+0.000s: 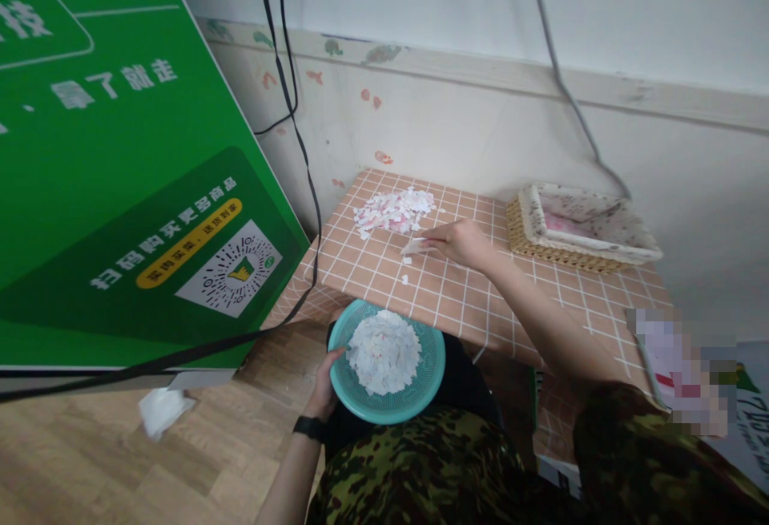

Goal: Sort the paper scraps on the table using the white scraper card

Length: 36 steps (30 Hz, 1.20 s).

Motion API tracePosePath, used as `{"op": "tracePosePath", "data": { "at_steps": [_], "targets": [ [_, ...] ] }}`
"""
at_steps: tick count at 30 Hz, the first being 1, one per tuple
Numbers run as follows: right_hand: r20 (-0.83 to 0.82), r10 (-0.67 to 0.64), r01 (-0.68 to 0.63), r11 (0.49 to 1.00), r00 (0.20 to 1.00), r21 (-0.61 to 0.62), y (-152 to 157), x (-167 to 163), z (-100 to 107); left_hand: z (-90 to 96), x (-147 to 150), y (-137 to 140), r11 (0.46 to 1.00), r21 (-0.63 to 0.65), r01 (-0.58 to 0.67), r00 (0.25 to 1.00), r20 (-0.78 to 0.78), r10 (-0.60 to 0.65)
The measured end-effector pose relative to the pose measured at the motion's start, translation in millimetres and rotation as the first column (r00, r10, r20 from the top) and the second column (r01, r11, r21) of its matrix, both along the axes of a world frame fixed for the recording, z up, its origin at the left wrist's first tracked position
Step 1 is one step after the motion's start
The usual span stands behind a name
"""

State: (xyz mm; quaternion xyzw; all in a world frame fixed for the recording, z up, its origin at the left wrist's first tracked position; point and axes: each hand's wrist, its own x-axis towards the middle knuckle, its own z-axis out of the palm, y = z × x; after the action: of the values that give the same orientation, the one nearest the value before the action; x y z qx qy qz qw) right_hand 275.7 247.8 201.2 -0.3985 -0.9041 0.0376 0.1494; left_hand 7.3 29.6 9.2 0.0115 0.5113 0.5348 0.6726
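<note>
My left hand (324,385) grips the left rim of a turquoise plastic basket (433,369), which is held at my lap below the table's front edge. A mound of small torn white paper pieces (384,353) fills its middle. Over the table, the fingers of my right hand (465,243) are closed on a flat white card-like piece (414,246); its exact kind is not clear. Just beyond this piece lies a loose pile of white and pinkish paper scraps (393,211). A few stray scraps (405,279) rest on the tablecloth nearer to me.
A checked brown tablecloth (450,292) covers the table against the wall. A cloth-lined wicker basket (568,256) stands at the right. A green sign panel (138,148) rises at the left, with black cables (309,188) hanging before it. A white plastic bag (163,410) lies on the floor.
</note>
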Motion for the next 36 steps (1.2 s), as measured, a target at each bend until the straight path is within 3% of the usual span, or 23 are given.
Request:
{"op": "tracePosePath", "data": {
  "at_steps": [8,12,15,21,27,36],
  "targets": [
    [0.043,0.032,-0.031,0.999,0.999,-0.021,-23,19,6,-2.2,-1,1,1.0,-0.023,-0.02,1.0,-0.017,0.02],
    [0.031,-0.059,0.056,0.995,0.998,0.088,-45,24,4,-3.8,-1,1,0.999,-0.03,-0.021,1.0,-0.014,0.021],
    [0.059,-0.123,0.113,0.982,0.991,0.149,-62,21,-6,-2.6,0,2,0.999,-0.032,-0.024,1.0,-0.015,0.023],
    [0.002,-0.04,0.04,0.992,0.999,0.116,-98,3,-22,7.9,0,2,1.0,-0.023,-0.009,1.0,0.008,0.009],
    [-0.066,-0.102,0.109,0.988,0.993,0.114,-103,-5,-24,20.0,1,4,1.0,-0.011,-0.012,1.0,0.02,0.013],
    [-0.032,0.106,-0.105,0.994,0.994,0.044,-123,-22,-31,37.0,-7,9,0.999,0.045,0.003,0.999,0.033,-0.005]
  ]
}}
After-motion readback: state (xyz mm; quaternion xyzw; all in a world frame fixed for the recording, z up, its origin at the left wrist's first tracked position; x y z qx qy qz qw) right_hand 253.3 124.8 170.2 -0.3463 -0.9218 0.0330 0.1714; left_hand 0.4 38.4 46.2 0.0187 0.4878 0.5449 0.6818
